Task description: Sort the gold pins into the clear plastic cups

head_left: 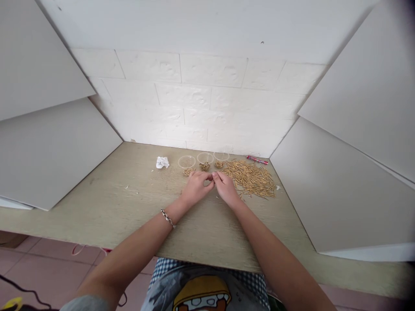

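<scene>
My left hand and my right hand meet fingertip to fingertip over the middle of the table. Both are closed in a pinch. Whatever lies between the fingers is too small to make out. Close to my right hand spreads a large heap of thin gold-coloured pins. Just beyond my hands sit small gold-coloured piles: a left pile, partly covered by my left hand, a middle pile and a right pile. Clear round plastic containers or lids stand at these piles.
A crumpled white tissue lies to the left of the piles. Behind the heap rests a red printed tube. Grey panels, a left one and a right one, flank the table. A white brick-patterned wall closes the back.
</scene>
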The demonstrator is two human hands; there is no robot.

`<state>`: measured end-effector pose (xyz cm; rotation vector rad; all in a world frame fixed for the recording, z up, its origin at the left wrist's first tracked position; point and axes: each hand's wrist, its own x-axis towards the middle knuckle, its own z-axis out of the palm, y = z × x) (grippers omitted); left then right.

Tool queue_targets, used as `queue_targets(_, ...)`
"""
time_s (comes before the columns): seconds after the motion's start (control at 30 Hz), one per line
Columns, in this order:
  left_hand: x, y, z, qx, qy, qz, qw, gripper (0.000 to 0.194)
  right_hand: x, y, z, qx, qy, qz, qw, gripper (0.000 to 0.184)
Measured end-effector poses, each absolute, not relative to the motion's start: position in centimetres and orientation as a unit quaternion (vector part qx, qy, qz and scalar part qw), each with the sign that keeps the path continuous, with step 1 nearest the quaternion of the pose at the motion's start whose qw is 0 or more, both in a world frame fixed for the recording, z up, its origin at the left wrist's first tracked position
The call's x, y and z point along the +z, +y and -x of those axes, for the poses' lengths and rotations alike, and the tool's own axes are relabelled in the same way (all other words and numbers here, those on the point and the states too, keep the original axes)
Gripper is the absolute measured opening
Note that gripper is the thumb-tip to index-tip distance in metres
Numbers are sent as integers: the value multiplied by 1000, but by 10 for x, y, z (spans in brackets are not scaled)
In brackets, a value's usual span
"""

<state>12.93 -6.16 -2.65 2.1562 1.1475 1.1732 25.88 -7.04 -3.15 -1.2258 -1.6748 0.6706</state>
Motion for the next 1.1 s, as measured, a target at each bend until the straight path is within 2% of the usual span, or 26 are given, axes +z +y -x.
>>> queue_targets(0.13,-24,-64,-128,405,430,-790,163,15,-34,-67,-264,191,-695,546,426,38)
queue_targets(0.3,-19,-64,-127,405,475,-767,147,17,-36,-62,-271,48,-760,586,278,46)
queue_targets(0.4,-20,-61,-126,413,486,-755,153,18,-33,-62,-269,5,-780,598,183,49)
queue_targets(0.47,-21,-59,-126,420,486,-750,156,18,-32,-62,-266,-9,-783,602,152,48)
queue_targets(0.6,-23,-57,-125,422,481,-752,153,19,-32,-62,-260,-24,-789,593,158,41)
queue_targets(0.7,-23,-57,-125,423,481,-752,154,19,-35,-61,-258,-17,-791,599,127,39)
queue_targets(1.1,-29,-53,-125,429,471,-755,155,22,-36,-61,-255,-23,-796,593,124,40)
